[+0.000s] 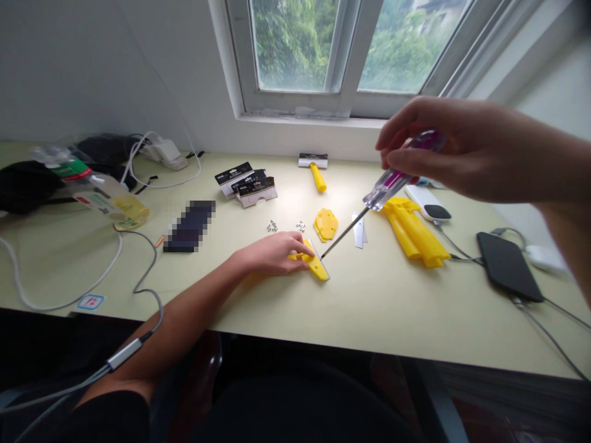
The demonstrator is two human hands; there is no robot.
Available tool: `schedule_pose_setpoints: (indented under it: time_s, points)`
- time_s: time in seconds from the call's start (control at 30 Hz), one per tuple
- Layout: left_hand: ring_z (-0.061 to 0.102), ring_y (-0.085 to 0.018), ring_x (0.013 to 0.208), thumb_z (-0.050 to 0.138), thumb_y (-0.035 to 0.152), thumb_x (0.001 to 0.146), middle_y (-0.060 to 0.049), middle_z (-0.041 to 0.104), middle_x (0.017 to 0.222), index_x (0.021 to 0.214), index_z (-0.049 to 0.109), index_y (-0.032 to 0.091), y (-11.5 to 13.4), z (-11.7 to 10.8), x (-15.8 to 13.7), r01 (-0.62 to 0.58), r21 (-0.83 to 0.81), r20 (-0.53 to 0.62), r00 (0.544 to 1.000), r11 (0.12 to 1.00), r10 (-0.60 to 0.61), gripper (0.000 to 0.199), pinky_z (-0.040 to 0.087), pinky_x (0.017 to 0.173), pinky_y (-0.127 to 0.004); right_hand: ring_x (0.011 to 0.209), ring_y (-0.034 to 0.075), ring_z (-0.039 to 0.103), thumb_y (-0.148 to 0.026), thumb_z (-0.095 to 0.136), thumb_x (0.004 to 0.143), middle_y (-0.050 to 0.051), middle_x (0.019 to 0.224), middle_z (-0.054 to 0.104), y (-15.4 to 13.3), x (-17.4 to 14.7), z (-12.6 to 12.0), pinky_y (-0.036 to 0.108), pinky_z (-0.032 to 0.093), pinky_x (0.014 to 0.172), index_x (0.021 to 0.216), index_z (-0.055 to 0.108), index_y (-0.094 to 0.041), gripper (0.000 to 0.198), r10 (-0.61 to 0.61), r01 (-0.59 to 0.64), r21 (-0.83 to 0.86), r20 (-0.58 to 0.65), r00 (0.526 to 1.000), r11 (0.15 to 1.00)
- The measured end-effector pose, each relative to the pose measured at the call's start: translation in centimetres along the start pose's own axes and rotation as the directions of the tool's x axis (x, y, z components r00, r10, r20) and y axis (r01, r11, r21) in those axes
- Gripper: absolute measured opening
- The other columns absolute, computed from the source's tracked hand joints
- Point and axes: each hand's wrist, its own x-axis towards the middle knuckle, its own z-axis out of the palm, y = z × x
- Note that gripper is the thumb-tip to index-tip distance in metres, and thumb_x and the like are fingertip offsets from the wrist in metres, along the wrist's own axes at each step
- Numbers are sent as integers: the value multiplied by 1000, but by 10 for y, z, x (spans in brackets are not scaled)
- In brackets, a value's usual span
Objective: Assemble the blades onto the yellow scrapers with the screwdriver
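Observation:
My right hand (pixel 443 144) grips a screwdriver (pixel 385 187) by its clear and purple handle. The shaft slants down to the left, and its tip is at or just above the blade edge of a yellow scraper (pixel 317 266). Pressed on the table, my left hand (pixel 279 253) holds this scraper by its handle side, fingers closed around it. A metal blade runs along the scraper's right edge. Just beyond lie two small piles, screws (pixel 272 226) and nuts (pixel 301 226), too small to tell surely. Yellow plastic head plates (pixel 326 224) and loose blades (pixel 359 230) lie further right.
Yellow handles (pixel 413 234) lie at right, near a black phone (pixel 509 266) and a white device (pixel 428 203) with cables. A scraper with a black cardboard sleeve (pixel 317 175) and cardboard sleeves (pixel 247 184) lie at the back. A bottle (pixel 99 191) and cables are at left.

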Motion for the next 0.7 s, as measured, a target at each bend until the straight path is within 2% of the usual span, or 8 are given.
schedule_pose_setpoints:
  time_s: [0.13,0.27,0.43,0.57,0.7]
  points:
    - [61,-19,94,64,36,87,-8,64,108,121,68,24,7,-1,0,-33,-50,-118,993,998,27,35,47,85,-32,66,12,63,-33,60,85,0,77,64,1,0,-2,24,48,50,97,62,-22,16,41,-39,56,-37,998,998]
    - [60,-15,82,62,29,89,-6,67,95,106,73,20,7,0,3,-86,-134,-198,978,987,58,22,47,75,-28,65,11,63,-25,62,86,0,76,64,-3,2,-1,23,49,51,97,62,-19,12,62,-56,80,-78,995,995]
    - [54,-11,68,61,25,90,-4,65,84,91,73,17,1,-6,4,-30,-152,-215,977,988,-3,15,44,66,-25,66,10,63,-23,63,87,-1,76,63,-5,3,7,21,49,52,99,61,-19,13,62,-41,142,-149,987,989]
    - [55,-11,70,60,24,89,-3,64,83,88,70,16,-4,-19,-1,10,-123,-214,976,992,-36,14,43,66,-24,68,9,63,-26,65,87,-2,77,62,-1,4,14,22,50,56,101,60,-20,16,51,-15,187,-192,980,982]
    - [56,-13,74,57,24,90,-4,66,83,86,68,15,-22,-33,-7,55,-17,-243,968,998,-58,14,43,68,-25,71,12,65,-37,67,87,0,82,63,4,3,16,28,53,60,104,60,-21,24,104,-67,141,-275,956,988]
